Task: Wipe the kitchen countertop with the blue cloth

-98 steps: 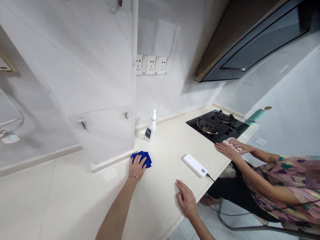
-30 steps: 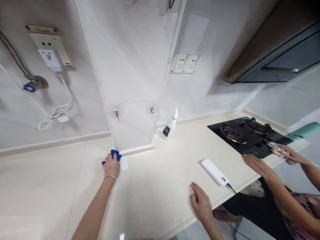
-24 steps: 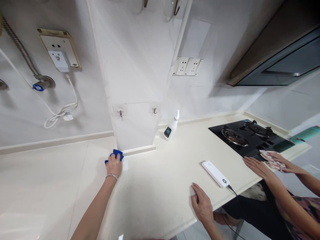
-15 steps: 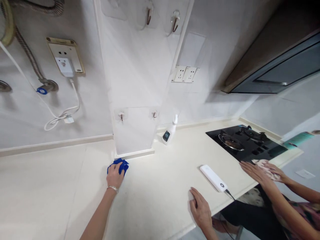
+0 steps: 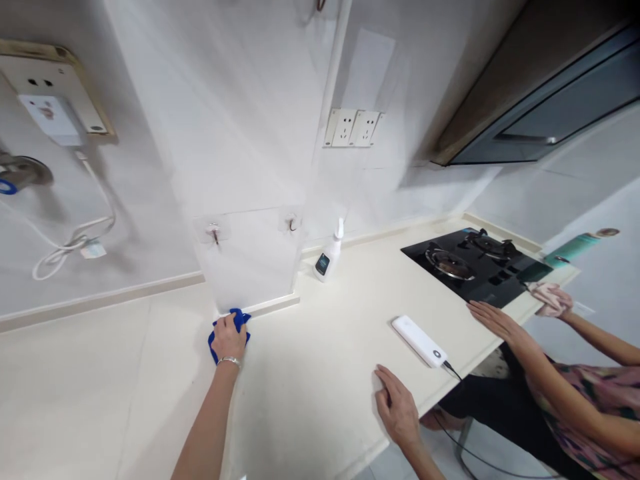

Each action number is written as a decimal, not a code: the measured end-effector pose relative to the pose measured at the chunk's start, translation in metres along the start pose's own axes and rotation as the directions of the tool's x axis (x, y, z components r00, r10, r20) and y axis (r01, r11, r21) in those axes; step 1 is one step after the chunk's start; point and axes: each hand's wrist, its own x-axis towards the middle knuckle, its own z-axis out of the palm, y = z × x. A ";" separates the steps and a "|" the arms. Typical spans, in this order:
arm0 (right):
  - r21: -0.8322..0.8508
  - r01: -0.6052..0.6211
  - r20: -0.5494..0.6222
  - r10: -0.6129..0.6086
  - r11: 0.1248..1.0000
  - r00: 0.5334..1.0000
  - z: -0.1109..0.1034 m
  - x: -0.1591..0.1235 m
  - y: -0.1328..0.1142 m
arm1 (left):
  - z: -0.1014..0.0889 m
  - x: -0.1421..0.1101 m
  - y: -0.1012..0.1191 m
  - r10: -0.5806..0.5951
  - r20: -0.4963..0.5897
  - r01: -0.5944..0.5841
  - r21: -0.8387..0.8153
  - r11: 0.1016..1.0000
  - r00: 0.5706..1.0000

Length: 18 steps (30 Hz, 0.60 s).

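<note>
My left hand (image 5: 229,339), with a silvery bracelet at the wrist, is closed over a blue cloth (image 5: 241,319). The cloth is pressed to the pale countertop (image 5: 300,373) at the left foot of the white wall pillar (image 5: 250,267). My right hand (image 5: 399,407) rests on the counter near its front edge, fingers stretched out and holding nothing. A white power bank (image 5: 419,341) with a black cable lies just beyond it. Farther back a white spray bottle (image 5: 329,253) with a dark label stands upright by the pillar.
At the right, a co-worker's hand (image 5: 493,322) lies flat by the black gas hob (image 5: 465,263); their other hand holds a pinkish cloth (image 5: 549,298). A range hood (image 5: 530,100) overhangs the hob. Wall sockets (image 5: 354,129) and a plugged-in charger (image 5: 53,119) are behind the counter.
My view has shifted, with the scene sliding left. My left hand stays on the blue cloth at the pillar's foot. The co-worker's pinkish cloth has moved from the counter toward the front edge.
</note>
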 end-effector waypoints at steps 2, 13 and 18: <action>-0.006 -0.006 0.007 0.006 1.000 1.000 -0.001 0.000 -0.001 | 0.008 0.002 0.012 0.033 0.047 -0.034 0.023 0.999 0.998; -0.013 -0.028 0.023 0.029 1.000 0.999 -0.005 0.002 -0.006 | 0.037 0.008 0.082 0.104 0.226 -0.129 0.097 0.987 0.969; -0.016 -0.024 0.025 0.025 1.000 0.999 -0.005 0.004 -0.006 | 0.058 0.008 0.123 0.166 0.299 -0.200 0.088 0.976 0.940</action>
